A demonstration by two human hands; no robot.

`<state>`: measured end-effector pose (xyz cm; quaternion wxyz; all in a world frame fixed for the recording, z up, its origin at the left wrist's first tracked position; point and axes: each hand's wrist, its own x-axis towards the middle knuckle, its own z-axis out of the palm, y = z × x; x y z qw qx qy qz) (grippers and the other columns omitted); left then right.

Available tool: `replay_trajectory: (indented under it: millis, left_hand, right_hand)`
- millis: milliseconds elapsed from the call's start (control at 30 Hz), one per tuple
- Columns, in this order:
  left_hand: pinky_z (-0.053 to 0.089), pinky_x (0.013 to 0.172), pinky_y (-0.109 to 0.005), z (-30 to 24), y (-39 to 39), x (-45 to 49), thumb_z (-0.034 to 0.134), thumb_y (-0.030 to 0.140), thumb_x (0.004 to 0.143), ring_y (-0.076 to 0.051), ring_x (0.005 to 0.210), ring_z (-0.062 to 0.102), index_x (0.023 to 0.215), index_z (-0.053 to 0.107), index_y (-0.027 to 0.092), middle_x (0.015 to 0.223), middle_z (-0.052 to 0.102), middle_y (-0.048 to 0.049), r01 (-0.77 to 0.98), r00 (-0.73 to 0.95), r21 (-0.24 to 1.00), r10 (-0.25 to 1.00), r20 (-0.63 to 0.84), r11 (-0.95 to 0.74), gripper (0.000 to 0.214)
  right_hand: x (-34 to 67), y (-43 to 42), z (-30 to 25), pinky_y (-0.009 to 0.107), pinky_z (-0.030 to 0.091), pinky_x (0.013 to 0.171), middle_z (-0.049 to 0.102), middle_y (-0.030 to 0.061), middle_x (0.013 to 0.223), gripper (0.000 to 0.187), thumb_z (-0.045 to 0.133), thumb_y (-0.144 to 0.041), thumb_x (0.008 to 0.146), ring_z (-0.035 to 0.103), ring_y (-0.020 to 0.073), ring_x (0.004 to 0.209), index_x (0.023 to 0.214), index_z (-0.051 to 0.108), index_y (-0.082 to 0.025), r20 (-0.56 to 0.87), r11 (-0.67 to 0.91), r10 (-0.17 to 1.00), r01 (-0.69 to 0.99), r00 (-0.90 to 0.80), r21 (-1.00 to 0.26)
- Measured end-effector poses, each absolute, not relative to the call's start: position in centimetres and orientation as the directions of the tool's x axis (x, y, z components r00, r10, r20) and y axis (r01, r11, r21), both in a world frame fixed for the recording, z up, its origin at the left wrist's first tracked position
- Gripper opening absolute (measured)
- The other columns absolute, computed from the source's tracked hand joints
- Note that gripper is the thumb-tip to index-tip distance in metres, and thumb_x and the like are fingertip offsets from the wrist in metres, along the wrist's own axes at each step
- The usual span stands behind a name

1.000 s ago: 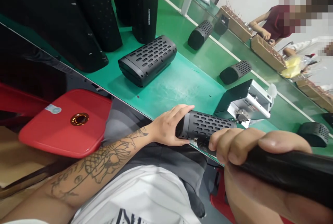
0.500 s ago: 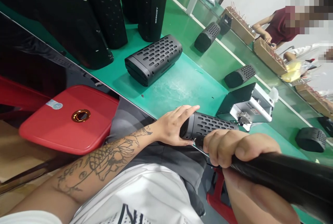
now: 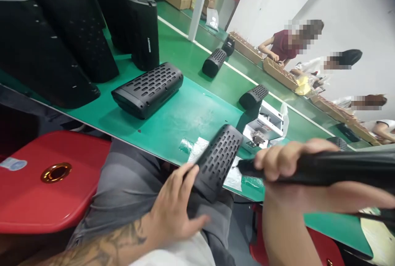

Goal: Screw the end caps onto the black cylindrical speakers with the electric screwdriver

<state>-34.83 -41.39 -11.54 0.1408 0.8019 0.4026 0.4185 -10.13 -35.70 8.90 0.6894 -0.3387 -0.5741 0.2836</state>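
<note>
Black perforated speaker shell gripped at its near end by the left hand, tilted over the green table edge, black power screwdriver clasped in the right hand, tip beside the shell, second shell laid well apart.

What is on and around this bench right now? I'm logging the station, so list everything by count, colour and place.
perforated speaker shell: one, black, at the bench's near edge, held by the left hand.
power screwdriver: one, black, gripped in the right hand, tip beside that shell.
other speaker shells: at least four, black, lying along the green bench.
tall speaker cabinets: several, black, standing far left.
metal device: one, white and black, mid-bench.
stool: one, red, lower left.
cardboard trays: several, brown, far side, by seated co-workers.
left hand: on the shell's lower end.
right hand: around the screwdriver.
</note>
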Motion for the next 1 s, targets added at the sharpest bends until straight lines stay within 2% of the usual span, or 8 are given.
replay_trajectory:
  millis: [100, 200, 300, 367, 500, 733, 867, 1000]
  left_hand:
    - [0.076, 0.112, -0.05, -11.9, -44.3, -34.3, 0.07, 0.037, 0.106, -0.041, 0.143, 0.08, 0.179, 0.055, 0.012, 0.166, 0.069, -0.0287, 0.344, 0.509, 0.515, 0.617, 0.601, -0.785, 0.079]
    - [0.074, 0.107, -0.035, -10.1, -42.3, -32.6, 0.075, 0.017, 0.101, -0.026, 0.117, 0.084, 0.144, 0.075, 0.016, 0.145, 0.083, -0.0194, 0.046, 0.689, 0.391, 0.313, 0.654, -0.919, 0.044]
    - [0.065, 0.129, -0.044, -6.2, -37.1, -30.7, 0.082, 0.02, 0.102, -0.031, 0.137, 0.079, 0.144, 0.079, 0.021, 0.154, 0.083, -0.016, -0.071, 0.733, 0.207, 0.09, 0.674, -0.976, 0.042]
    - [0.047, 0.148, -0.059, -3.3, -33.3, -29.8, 0.09, 0.031, 0.098, -0.041, 0.166, 0.065, 0.169, 0.07, 0.024, 0.18, 0.069, -0.0184, 0.008, 0.844, 0.209, 0.118, 0.523, -0.978, 0.074]
    - [0.038, 0.15, -0.069, -0.1, -28.6, -28.9, 0.108, 0.065, 0.085, -0.049, 0.155, 0.072, 0.171, 0.068, 0.013, 0.167, 0.077, -0.0255, 0.128, 0.939, 0.257, 0.201, 0.279, -0.958, 0.108]
    - [0.048, 0.138, -0.071, -1.3, -29.3, -27.5, 0.087, 0.08, 0.104, -0.051, 0.141, 0.075, 0.179, 0.06, 0.008, 0.149, 0.079, -0.0284, 0.44, 0.805, 0.216, 0.489, 0.335, -0.872, 0.108]
    - [0.05, 0.136, -0.07, -0.8, -28.3, -28.0, 0.079, 0.078, 0.109, -0.049, 0.139, 0.076, 0.177, 0.064, 0.012, 0.148, 0.08, -0.0259, 0.454, 0.807, 0.256, 0.515, 0.288, -0.854, 0.096]
    - [0.058, 0.129, -0.069, -0.6, -27.7, -29.6, 0.085, 0.078, 0.106, -0.047, 0.13, 0.079, 0.167, 0.072, 0.012, 0.138, 0.083, -0.0237, 0.476, 0.799, 0.26, 0.536, 0.273, -0.841, 0.091]
  right_hand:
    - [-4.4, -32.2, 9.3, 0.034, 0.061, 0.051, 0.069, -0.0066, 0.064, 0.066, 0.093, -0.089, 0.096, 0.06, 0.0174, 0.045, 0.111, 0.08, -0.026, 0.721, 0.712, 0.55, 0.215, 0.421, -0.669]
    - [-0.1, -28.7, 7.3, 0.028, 0.058, 0.05, 0.067, -0.0076, 0.064, 0.06, 0.094, -0.08, 0.102, 0.061, 0.0147, 0.048, 0.108, 0.076, -0.023, 0.752, 0.712, 0.471, 0.304, 0.462, -0.633]
    - [2.0, -27.4, 4.6, 0.026, 0.06, 0.056, 0.067, -0.0074, 0.069, 0.055, 0.087, -0.073, 0.111, 0.063, 0.0122, 0.053, 0.109, 0.076, -0.019, 0.758, 0.696, 0.502, 0.327, 0.416, -0.64]
    - [2.3, -27.6, 3.4, 0.026, 0.061, 0.059, 0.066, -0.0076, 0.072, 0.055, 0.082, -0.073, 0.115, 0.063, 0.0108, 0.055, 0.108, 0.076, -0.018, 0.754, 0.689, 0.525, 0.323, 0.395, -0.649]
    - [1.4, -29.4, 4.1, 0.031, 0.062, 0.054, 0.065, -0.0068, 0.066, 0.063, 0.088, -0.083, 0.104, 0.063, 0.0152, 0.05, 0.104, 0.073, -0.022, 0.713, 0.664, 0.539, 0.294, 0.449, -0.687]
    - [-0.5, -32.7, 8.9, 0.036, 0.056, 0.041, 0.061, -0.008, 0.056, 0.069, 0.073, -0.097, 0.099, 0.054, 0.0199, 0.037, 0.1, 0.069, -0.029, 0.718, 0.718, 0.456, 0.26, 0.526, -0.646]
    - [-0.4, -30.4, 7.1, 0.037, 0.061, 0.046, 0.067, -0.0057, 0.061, 0.07, 0.094, -0.093, 0.087, 0.06, 0.0202, 0.043, 0.099, 0.07, -0.027, 0.741, 0.718, 0.394, 0.322, 0.543, -0.617]
    - [0.1, -28.4, 4.1, 0.034, 0.059, 0.046, 0.064, -0.0045, 0.059, 0.059, 0.091, -0.08, 0.098, 0.06, 0.0183, 0.044, 0.095, 0.072, -0.024, 0.711, 0.688, 0.452, 0.297, 0.539, -0.662]
